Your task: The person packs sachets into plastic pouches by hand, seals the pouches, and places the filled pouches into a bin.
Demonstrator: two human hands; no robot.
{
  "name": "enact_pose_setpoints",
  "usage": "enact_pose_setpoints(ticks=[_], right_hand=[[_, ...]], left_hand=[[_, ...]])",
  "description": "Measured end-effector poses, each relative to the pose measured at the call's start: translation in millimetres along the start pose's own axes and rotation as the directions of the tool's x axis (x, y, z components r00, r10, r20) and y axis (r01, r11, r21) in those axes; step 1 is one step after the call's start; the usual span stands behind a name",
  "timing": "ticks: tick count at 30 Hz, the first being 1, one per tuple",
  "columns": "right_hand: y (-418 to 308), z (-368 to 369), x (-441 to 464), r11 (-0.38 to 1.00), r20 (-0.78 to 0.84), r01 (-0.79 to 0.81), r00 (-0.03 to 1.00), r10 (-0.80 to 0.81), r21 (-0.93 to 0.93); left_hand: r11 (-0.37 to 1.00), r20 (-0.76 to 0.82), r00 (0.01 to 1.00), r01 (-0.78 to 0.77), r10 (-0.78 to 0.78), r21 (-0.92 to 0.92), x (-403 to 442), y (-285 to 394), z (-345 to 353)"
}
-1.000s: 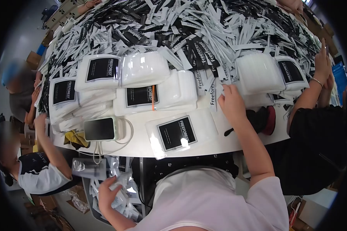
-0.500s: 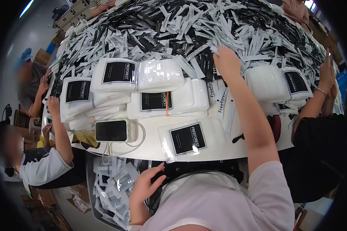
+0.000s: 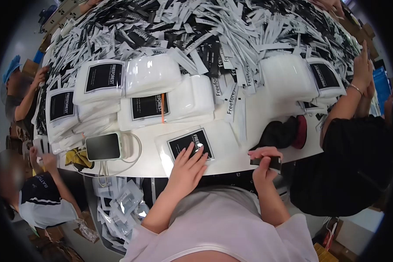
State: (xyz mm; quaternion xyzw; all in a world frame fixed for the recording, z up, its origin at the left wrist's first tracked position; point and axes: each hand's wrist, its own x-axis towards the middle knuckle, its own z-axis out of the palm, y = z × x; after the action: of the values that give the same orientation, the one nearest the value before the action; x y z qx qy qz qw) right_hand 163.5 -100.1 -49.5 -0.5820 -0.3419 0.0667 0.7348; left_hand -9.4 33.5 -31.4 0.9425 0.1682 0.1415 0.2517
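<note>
My left hand [image 3: 188, 170] lies with fingers spread on the clear bag with the black FREEFOREST label [image 3: 205, 139] at the table's front edge. To the right of that bag, my right hand [image 3: 265, 165] is closed around a small black packet [image 3: 266, 162], held just over the table's front edge. Behind the bag are stacks of white bags with black labels, one with an orange band [image 3: 163, 108]. Loose Freeforest sachets [image 3: 231, 105] lie behind and to the right of the bag.
A large heap of black and white sachets [image 3: 196, 39] covers the back. A phone [image 3: 103, 146] with a cable lies at left, and a black and red item [image 3: 284, 132] at right. Below the table sits a bin of filled packets [image 3: 124, 201]. People work at both sides.
My right hand has come back from the sachet heap to the table's front edge with a black packet in it. My left hand has moved up onto the labelled bag.
</note>
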Motion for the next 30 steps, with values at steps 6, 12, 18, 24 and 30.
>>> enact_pose_setpoints(ticks=[6,12,18,24,30], right_hand=[[-10.7,-12.1,14.3,0.888,0.025,-0.423,0.904,0.426,0.181],[-36.0,24.1,12.7,0.721,0.256,-0.645,0.674,0.693,-0.254],[-44.2,-12.5,9.9,0.828,0.053,-0.310,0.925,0.376,-0.468],[-4.0,-82.2,29.4,0.279,-0.088,-0.093,0.996,0.029,-0.956],[-47.5,-107.3,69.9,0.747,-0.458,-0.622,0.749,0.479,-0.235]], left_hand=[[0.989,-0.293,0.952,0.047,-0.087,-0.142,-7.6,17.0,-17.8],[0.989,-0.119,0.983,-0.142,0.137,-0.031,-19.3,34.9,-2.3],[0.999,-0.319,0.947,-0.034,0.026,-0.021,-29.9,22.6,-20.1],[0.992,-0.321,0.947,-0.065,0.027,-0.107,-24.9,24.2,-10.4],[0.985,-0.323,0.946,-0.022,-0.035,-0.172,-27.6,24.1,-13.6]])
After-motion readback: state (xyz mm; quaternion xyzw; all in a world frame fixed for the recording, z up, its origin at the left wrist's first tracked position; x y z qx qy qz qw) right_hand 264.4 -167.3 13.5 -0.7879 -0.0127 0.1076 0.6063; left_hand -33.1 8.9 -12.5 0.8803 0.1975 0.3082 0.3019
